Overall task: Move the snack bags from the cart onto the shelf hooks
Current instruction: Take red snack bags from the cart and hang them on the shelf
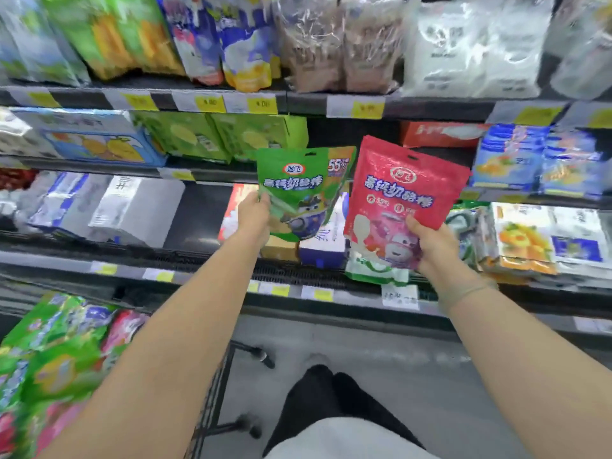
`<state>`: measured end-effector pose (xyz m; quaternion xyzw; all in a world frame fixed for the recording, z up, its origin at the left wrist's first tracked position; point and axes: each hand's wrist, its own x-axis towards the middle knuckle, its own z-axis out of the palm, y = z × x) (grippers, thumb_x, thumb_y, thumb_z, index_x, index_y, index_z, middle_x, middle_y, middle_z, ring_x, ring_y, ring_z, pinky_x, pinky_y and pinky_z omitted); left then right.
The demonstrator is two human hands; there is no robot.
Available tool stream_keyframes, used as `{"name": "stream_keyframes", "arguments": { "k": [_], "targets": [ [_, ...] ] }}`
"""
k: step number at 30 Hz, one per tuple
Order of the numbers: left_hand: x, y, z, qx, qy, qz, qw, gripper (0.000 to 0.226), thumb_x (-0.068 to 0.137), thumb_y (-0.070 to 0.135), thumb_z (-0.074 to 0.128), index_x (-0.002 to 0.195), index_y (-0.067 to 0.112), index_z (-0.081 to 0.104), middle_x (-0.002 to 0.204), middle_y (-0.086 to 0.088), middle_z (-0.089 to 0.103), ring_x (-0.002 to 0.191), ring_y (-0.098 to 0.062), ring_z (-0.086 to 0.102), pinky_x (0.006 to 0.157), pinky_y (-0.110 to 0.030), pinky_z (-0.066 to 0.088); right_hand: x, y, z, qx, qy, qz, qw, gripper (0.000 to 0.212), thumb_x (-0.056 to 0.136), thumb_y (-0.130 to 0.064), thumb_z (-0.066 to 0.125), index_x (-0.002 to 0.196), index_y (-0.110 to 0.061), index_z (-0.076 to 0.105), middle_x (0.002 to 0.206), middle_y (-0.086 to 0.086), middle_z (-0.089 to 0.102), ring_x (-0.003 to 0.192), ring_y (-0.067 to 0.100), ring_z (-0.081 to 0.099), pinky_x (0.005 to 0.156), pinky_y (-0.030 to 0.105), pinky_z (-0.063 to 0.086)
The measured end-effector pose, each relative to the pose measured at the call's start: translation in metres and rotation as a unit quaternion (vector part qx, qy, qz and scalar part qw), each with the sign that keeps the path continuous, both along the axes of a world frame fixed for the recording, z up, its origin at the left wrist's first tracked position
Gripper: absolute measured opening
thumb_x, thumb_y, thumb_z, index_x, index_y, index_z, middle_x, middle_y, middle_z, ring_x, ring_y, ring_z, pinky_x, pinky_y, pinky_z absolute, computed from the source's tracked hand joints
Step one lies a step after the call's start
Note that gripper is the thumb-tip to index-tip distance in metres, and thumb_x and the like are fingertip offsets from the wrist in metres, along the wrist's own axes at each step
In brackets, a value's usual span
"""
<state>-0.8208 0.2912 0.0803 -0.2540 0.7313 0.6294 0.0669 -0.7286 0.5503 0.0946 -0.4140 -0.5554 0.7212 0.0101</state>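
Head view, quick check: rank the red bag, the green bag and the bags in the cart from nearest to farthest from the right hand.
1. The red bag: gripped low down by the right hand itself.
2. The green bag: to the left, held by the left hand.
3. The cart bags: far lower left, beside the left forearm.

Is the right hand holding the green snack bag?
No, the right hand grips the red snack bag; the green snack bag is in the left hand.
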Motion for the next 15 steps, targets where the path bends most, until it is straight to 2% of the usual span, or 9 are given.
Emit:
{"name": "stream_keyframes", "arguments": {
  "k": [2,4,7,10,12,13,15],
  "targets": [
    [-0.014,0.023,-0.01,0.028,-0.026,0.001,0.999,0.022,0.1,0.01,0.037,0.084,0.01,0.052,0.079,-0.01,0.051,0.07,-0.02,0.048,0.068,-0.033,0.04,-0.001,0.012,-0.009,0.009,-0.018,-0.032,0.999,0.036,0.08,-0.01,0.07,0.114,-0.007,0.061,0.109,0.013,0.067,0.093,0.027,0.063,0.093,0.05,0.05],
    [-0.026,0.041,-0.018,0.046,-0.062,0.005,0.997,0.018,0.1,0.014,0.038,0.1,0.007,0.055,0.095,-0.013,0.053,0.085,-0.022,0.052,0.075,-0.04,0.043,-0.003,0.021,-0.017,0.025,-0.034,-0.052,0.998,0.035,0.081,-0.008,0.068,0.116,-0.007,0.06,0.115,0.014,0.066,0.094,0.027,0.062,0.094,0.049,0.05],
    [-0.046,0.062,-0.027,0.026,-0.119,-0.031,0.992,0.026,0.099,0.016,0.042,0.119,0.006,0.054,0.103,-0.009,0.05,0.092,-0.022,0.051,0.08,-0.038,0.047,-0.008,0.028,-0.027,0.038,-0.046,-0.068,0.996,0.035,0.083,-0.007,0.067,0.117,-0.007,0.06,0.116,0.014,0.066,0.099,0.028,0.062,0.095,0.049,0.049],
    [-0.069,0.074,-0.028,0.065,-0.147,-0.017,0.987,0.023,0.098,0.011,0.042,0.118,0.005,0.051,0.112,-0.013,0.054,0.1,-0.029,0.054,0.089,-0.046,0.05,-0.016,0.029,-0.037,0.044,-0.057,-0.061,0.996,0.033,0.082,-0.009,0.068,0.115,-0.009,0.062,0.114,0.011,0.067,0.099,0.027,0.063,0.094,0.046,0.05],
    [-0.086,0.081,-0.021,0.122,-0.15,0.005,0.981,0.023,0.096,0.006,0.041,0.116,0.007,0.051,0.117,-0.017,0.053,0.104,-0.034,0.055,0.085,-0.055,0.05,-0.022,0.03,-0.042,0.04,-0.056,-0.051,0.996,0.029,0.082,-0.012,0.069,0.11,-0.01,0.063,0.112,0.011,0.068,0.099,0.028,0.064,0.094,0.047,0.05],
    [-0.094,0.084,-0.016,0.139,-0.151,0.008,0.979,0.024,0.094,0.004,0.041,0.116,0.007,0.051,0.12,-0.017,0.053,0.105,-0.034,0.055,0.084,-0.057,0.049,-0.025,0.031,-0.043,0.04,-0.055,-0.047,0.997,0.027,0.081,-0.013,0.069,0.107,-0.011,0.063,0.11,0.012,0.068,0.1,0.03,0.064,0.093,0.049,0.05],
    [-0.11,0.088,-0.012,0.151,-0.147,-0.007,0.978,0.03,0.094,0.005,0.041,0.123,0.006,0.051,0.127,-0.018,0.055,0.114,-0.036,0.056,0.094,-0.065,0.041,-0.031,0.031,-0.043,0.045,-0.05,-0.044,0.997,0.025,0.08,-0.015,0.071,0.104,-0.013,0.064,0.107,0.012,0.069,0.1,0.032,0.065,0.092,0.05,0.051]
  ]
}}
